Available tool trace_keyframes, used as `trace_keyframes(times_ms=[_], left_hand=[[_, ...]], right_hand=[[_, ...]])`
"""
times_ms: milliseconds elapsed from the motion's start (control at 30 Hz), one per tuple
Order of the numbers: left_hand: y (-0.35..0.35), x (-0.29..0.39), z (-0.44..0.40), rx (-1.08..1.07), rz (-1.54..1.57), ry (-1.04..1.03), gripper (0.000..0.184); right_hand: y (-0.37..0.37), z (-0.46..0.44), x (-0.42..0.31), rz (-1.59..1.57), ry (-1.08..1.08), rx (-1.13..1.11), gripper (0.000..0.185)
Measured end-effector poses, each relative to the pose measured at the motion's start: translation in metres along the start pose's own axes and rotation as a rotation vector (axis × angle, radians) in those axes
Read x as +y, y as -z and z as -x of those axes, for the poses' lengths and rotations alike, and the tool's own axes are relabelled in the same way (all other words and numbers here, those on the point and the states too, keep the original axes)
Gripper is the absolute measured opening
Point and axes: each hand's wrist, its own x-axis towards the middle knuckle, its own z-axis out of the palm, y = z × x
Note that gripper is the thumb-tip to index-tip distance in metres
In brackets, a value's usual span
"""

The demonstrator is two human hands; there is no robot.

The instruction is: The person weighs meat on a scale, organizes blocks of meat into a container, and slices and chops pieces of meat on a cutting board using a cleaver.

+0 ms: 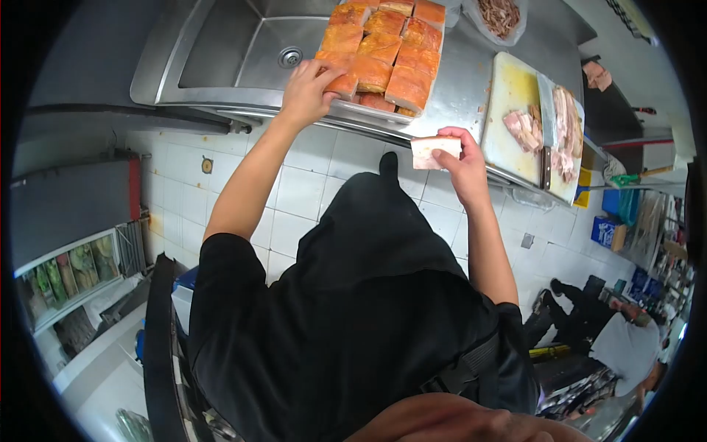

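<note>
My right hand (465, 166) pinches a block of pork belly (428, 153) in front of the counter edge, its pale cut side facing me. At the near left corner of a tray (394, 118), my left hand (308, 92) has its fingers curled over a browned pork belly block (343, 85); whether that block is lifted I cannot tell. Several more blocks (379, 47) with orange-brown skin fill the tray in rows. To the right lies a white cutting board (508, 81) with a cleaver (546, 110), cut pork pieces (523, 129) and sliced pork (567, 121).
A steel sink (243, 55) is left of the tray. Behind the board sits a clear bag (501, 18) of shredded brown food. A glass-door fridge (70, 276) stands at lower left. Another person in a white shirt (626, 346) is at far right.
</note>
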Motion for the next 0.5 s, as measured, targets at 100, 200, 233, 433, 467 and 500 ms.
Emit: trace_keyframes(times_ms=[100,200,233,433,467,500], left_hand=[[-0.007,-0.006,0.004,0.028,-0.083,-0.029,0.049],[0.0,-0.002,0.008,-0.029,0.115,0.164,0.044],[0.002,0.0,0.011,-0.045,0.118,0.147,0.044],[-0.006,-0.004,0.025,0.066,-0.05,-0.075,0.027],[-0.012,-0.006,0.027,0.037,-0.034,-0.045,0.023],[-0.017,-0.009,0.027,0.01,-0.017,-0.013,0.018]], right_hand=[[0.001,0.036,0.013,-0.086,0.007,0.038,0.036],[0.001,0.079,0.031,-0.086,-0.034,0.126,0.037],[0.001,0.091,0.035,-0.104,-0.057,0.17,0.037],[0.003,0.151,0.064,-0.14,-0.13,0.308,0.038],[0.005,0.154,0.069,-0.149,-0.124,0.335,0.038],[0.005,0.154,0.072,-0.156,-0.117,0.36,0.037]])
